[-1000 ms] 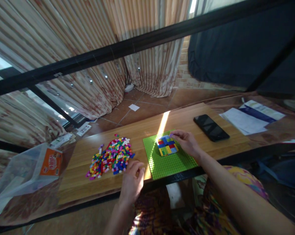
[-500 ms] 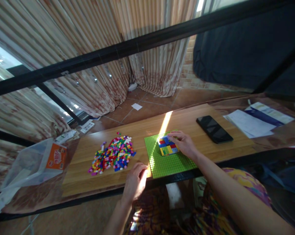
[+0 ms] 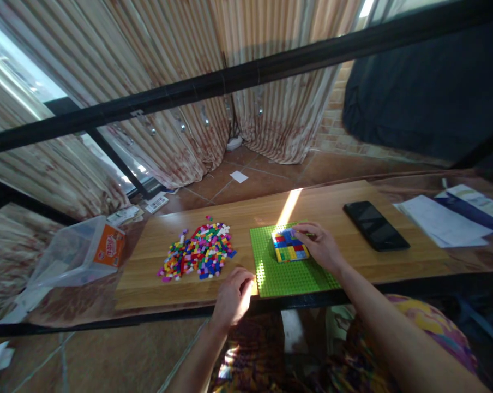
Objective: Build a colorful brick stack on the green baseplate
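Observation:
A green studded baseplate (image 3: 271, 281) lies near the front edge of the wooden board. On it stands a low, squarish build of toy bricks (image 3: 290, 252) in red, blue, yellow and green. My right hand (image 3: 320, 246) reaches over the build's right side, thumb and fingertips pinched at its top on what looks like a small pale purple brick (image 3: 294, 233), partly covered by the fingers. My left hand (image 3: 233, 295) rests at the board's front edge, left of the baseplate. Its fingers are curled together, and whatever they may hold is hidden.
A heap of loose bricks (image 3: 201, 251) lies left of the baseplate. A black phone (image 3: 376, 225) is on the right, with papers (image 3: 443, 221) beyond it. A clear plastic bin (image 3: 72, 256) with an orange label stands at the far left. A dark bar (image 3: 238, 76) crosses above.
The view has shifted, so everything on the board sits a little further right. Both hands keep about the same places beside and over the baseplate.

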`<action>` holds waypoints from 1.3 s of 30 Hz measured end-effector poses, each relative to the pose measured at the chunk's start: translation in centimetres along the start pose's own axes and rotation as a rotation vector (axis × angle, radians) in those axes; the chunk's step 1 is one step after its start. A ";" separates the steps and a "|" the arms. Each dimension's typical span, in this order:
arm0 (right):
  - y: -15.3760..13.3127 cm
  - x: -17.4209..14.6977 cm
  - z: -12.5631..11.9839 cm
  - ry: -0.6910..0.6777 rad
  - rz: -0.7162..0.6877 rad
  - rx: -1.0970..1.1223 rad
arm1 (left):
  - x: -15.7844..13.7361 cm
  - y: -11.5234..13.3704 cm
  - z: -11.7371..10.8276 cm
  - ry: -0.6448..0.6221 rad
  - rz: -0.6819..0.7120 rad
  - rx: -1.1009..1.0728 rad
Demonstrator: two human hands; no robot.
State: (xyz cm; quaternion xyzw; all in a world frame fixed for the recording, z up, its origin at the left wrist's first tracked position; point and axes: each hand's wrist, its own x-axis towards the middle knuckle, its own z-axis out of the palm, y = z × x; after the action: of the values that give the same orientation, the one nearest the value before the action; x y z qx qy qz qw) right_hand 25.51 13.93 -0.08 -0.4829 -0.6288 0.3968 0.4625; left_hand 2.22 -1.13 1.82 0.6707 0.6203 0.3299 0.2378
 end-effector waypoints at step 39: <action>-0.2 1.5 0.8 -0.053 0.243 0.064 | 0.5 0.4 1.8 0.016 -0.044 0.262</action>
State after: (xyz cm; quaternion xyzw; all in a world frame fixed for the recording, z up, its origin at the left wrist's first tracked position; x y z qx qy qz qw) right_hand 24.56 15.28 0.25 -0.5297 -0.5649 0.4823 0.4094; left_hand 3.84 -0.51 0.98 0.6796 0.6746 0.2460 0.1504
